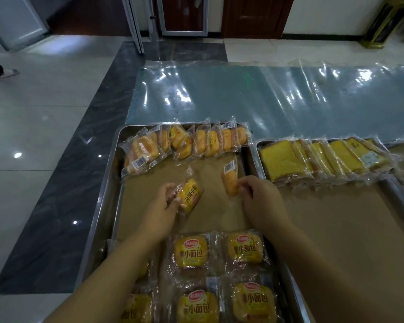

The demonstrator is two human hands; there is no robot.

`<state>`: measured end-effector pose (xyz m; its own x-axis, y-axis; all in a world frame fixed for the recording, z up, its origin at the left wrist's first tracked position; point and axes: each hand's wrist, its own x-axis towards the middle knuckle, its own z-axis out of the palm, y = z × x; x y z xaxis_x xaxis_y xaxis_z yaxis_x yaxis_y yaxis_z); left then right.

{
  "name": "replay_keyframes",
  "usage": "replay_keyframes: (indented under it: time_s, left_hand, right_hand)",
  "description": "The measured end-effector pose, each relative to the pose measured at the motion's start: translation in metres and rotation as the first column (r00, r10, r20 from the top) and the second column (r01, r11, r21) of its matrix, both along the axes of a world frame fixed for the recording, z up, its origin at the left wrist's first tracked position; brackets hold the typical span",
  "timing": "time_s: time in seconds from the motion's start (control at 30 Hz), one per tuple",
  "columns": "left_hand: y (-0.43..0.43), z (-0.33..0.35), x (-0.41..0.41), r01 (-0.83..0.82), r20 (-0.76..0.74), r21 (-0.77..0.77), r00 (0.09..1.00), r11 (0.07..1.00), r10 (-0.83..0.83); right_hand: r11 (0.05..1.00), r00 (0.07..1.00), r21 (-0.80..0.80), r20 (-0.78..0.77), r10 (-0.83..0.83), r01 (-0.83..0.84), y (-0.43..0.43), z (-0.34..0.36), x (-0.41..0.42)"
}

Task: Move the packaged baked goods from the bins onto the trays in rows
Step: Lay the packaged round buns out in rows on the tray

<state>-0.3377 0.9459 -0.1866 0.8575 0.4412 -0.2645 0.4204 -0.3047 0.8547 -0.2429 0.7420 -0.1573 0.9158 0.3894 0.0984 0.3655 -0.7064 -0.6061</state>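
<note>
**Both hands hold buns over the metal tray**

Over the middle of the metal tray (104,194), the left hand (166,200) grasps a bun packet (189,194), label facing up. Nearer the tray's right wall, the right hand (259,198) pinches a second bun packet (230,179) standing on edge. A row of packets (184,142) leans along the tray's far end

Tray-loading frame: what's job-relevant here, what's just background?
Job: left hand gripping yellow printed bun packet; right hand pinching clear-wrapped orange bun; paper-lined steel tray; far row of wrapped buns; wrapped yellow cake slices.
Background: clear plastic floor sheet; dark wooden door; slippered foot.
</note>
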Motion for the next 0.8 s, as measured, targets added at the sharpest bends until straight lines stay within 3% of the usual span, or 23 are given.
replay_keyframes:
  time_s: [0.13,0.2,0.43,0.57,0.7,0.8]
  left_hand:
    - [0.014,-0.001,-0.005,-0.042,-0.024,-0.001,0.999,0.999,0.042]
    - [0.019,-0.004,-0.005,-0.079,-0.04,0.007,0.996,0.997,0.08]
    - [0.026,-0.014,-0.006,-0.066,-0.042,0.153,0.996,0.986,0.073]
    - [0.024,-0.014,-0.004,-0.053,-0.082,0.243,0.994,0.969,0.074]
    - [0.023,-0.01,-0.006,0.028,-0.102,0.471,0.995,0.882,0.023]
    - [0.022,-0.01,-0.005,0.129,-0.057,0.587,0.991,0.799,-0.118]
  right_hand:
    - [0.994,0.973,-0.093,0.215,0.079,-0.06,0.002,0.002,-0.008]
    - [0.978,0.955,-0.175,0.251,0.158,-0.116,0.002,0.001,-0.013]
    - [0.894,0.942,-0.325,0.024,0.335,-0.309,-0.007,-0.017,-0.016]
    - [0.846,0.953,-0.441,-0.108,0.282,-0.3,-0.013,-0.024,-0.015]
    - [0.896,0.977,-0.39,-0.06,0.203,-0.21,-0.011,-0.023,-0.016]
    - [0.933,0.99,-0.34,0.033,0.14,-0.121,-0.002,-0.023,-0.015]
